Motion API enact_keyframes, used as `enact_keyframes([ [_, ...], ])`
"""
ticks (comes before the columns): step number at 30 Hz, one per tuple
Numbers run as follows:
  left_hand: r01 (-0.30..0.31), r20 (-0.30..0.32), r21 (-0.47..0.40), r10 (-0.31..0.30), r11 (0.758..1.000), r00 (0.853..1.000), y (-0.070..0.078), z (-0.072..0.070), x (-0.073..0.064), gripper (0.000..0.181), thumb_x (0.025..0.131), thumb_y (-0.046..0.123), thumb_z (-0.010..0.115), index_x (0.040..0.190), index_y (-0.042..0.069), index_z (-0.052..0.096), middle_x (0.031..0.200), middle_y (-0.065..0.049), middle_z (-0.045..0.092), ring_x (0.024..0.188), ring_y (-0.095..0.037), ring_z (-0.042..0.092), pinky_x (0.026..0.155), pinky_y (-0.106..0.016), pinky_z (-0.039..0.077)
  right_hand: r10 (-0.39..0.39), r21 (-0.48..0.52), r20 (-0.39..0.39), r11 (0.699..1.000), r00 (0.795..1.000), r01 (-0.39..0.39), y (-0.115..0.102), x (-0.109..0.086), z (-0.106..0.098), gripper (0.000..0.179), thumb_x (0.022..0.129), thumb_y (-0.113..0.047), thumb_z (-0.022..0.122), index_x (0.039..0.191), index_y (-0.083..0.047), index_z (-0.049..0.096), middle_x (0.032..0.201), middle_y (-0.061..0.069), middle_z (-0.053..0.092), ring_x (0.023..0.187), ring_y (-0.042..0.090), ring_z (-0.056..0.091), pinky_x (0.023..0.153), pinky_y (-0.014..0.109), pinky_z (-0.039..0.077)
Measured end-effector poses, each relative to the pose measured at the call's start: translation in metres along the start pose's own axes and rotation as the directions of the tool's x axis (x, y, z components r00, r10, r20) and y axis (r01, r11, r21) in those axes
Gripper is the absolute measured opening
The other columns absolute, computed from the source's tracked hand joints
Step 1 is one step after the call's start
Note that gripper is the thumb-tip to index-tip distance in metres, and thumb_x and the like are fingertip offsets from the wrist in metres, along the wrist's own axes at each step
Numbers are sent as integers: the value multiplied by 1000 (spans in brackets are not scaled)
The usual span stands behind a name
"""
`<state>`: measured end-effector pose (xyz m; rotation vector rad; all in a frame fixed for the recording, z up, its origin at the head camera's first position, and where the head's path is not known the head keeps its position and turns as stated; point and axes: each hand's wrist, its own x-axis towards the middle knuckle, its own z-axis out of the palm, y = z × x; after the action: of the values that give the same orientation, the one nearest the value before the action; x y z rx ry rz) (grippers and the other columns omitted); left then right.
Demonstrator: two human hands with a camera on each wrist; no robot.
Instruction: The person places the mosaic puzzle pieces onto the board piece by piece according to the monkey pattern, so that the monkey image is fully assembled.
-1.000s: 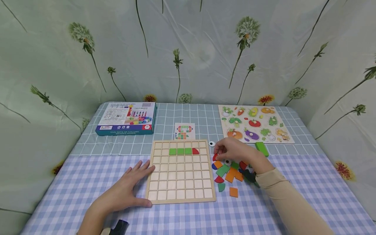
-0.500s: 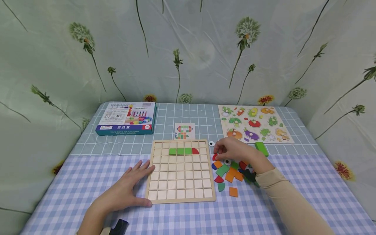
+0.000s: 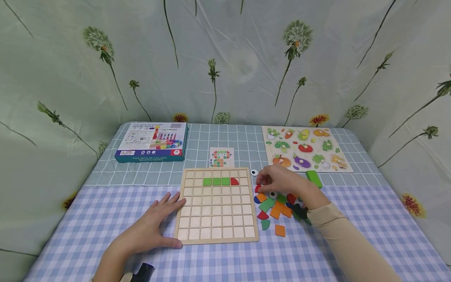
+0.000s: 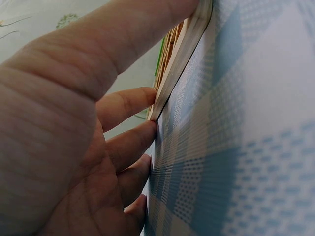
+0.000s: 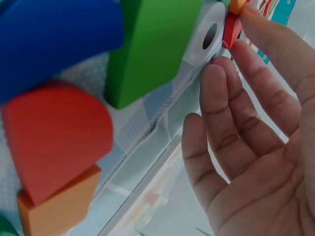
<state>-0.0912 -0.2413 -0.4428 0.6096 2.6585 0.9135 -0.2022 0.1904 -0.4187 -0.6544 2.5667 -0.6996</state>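
Observation:
My left hand (image 3: pixel 151 225) lies at the left side of a wooden grid board (image 3: pixel 257 219). Its fingers are spread, with the thumb at the near corner and fingertips along the frame, as the left wrist view also shows. In the second row of the board sit three green squares (image 3: pixel 216 181) and a red quarter-circle piece (image 3: pixel 234 181). Just right of the board, my right hand (image 3: pixel 282 181) pinches another red quarter-circle piece (image 5: pixel 231 30) between thumb and index finger. The other fingers are loosely bent. A white eye piece (image 5: pixel 206 35) lies close by.
Mixed blocks, including orange squares (image 3: pixel 280 230) and a green quarter circle (image 3: pixel 266 225), are piled right of the board. A pattern card (image 3: pixel 222 157) lies behind it. Farther back are a boxed bead set (image 3: pixel 151 142) and a vegetable puzzle (image 3: pixel 306 149). A green block (image 3: pixel 314 179) lies beside the puzzle.

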Motion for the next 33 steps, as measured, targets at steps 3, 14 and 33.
enact_keyframes([
  [3,-1,-1,0,1,1000,1000,0,0,0,117,66,69,92,163,22,49,175,-14,35,165,-50,19,126,-79,13,-7,-5,-5,1000,1000,7,0,0,0,10,97,-22,82,103,-16,77,90,-4,68,82,12,59,74,23,56],
  [14,-19,-10,-1,19,1000,1000,-1,1,0,116,66,68,92,163,21,49,175,-15,35,164,-51,20,125,-80,14,0,-13,-2,1000,1000,0,-1,0,0,14,96,-18,82,109,-13,78,93,-3,69,84,12,59,76,22,56],
  [33,-3,-8,5,3,1000,1000,-1,1,0,116,66,70,92,162,22,49,176,-13,34,164,-50,20,126,-78,14,-28,-92,-19,995,999,26,-2,-1,-3,17,94,-16,84,110,-12,81,102,-1,67,87,12,58,79,23,56],
])
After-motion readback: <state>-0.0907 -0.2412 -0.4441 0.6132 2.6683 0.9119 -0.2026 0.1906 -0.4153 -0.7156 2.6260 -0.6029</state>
